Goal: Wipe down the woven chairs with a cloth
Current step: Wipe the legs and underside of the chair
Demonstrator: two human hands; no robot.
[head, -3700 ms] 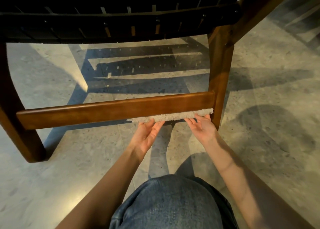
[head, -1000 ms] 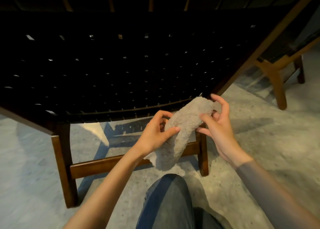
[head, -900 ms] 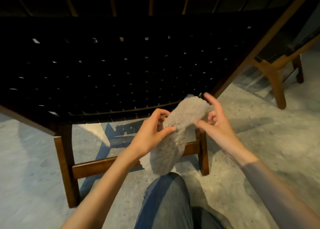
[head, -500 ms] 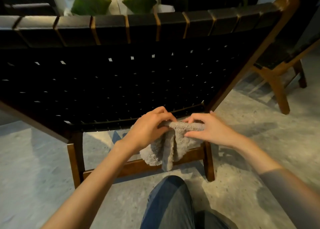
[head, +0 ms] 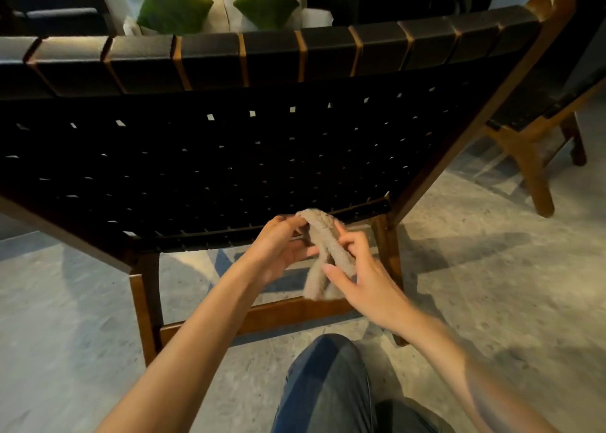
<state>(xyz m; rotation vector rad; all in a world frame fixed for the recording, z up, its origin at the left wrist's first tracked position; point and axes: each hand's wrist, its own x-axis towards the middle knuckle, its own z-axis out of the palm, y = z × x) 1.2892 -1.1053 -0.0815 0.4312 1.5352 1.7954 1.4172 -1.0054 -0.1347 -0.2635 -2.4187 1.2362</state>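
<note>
Cloth (head: 323,255), beige and fuzzy, hangs bunched between your two hands, just in front of the lower edge of the chair's (head: 229,157) black woven back, near its right rear leg. Whether it touches the weave cannot be told.

Your left hand (head: 278,249) grips the top fold, its fingers (head: 287,222) curled over it. Your right hand (head: 364,278) holds the hanging part lower down, fingers bent against it and the thumb laid across its front. The loose end dangles just above the low wooden rail (head: 288,314) that joins the rear legs.

You face the chair from behind. Its back leans away from you, with wood showing between the wide straps along the top. Your knee (head: 328,383), in denim, is at the bottom of the view.

A second chair (head: 537,137) stands on the grey floor (head: 492,268) to the right. Two green cushions (head: 173,3) lie on a pale sofa (head: 226,9) beyond.
</note>
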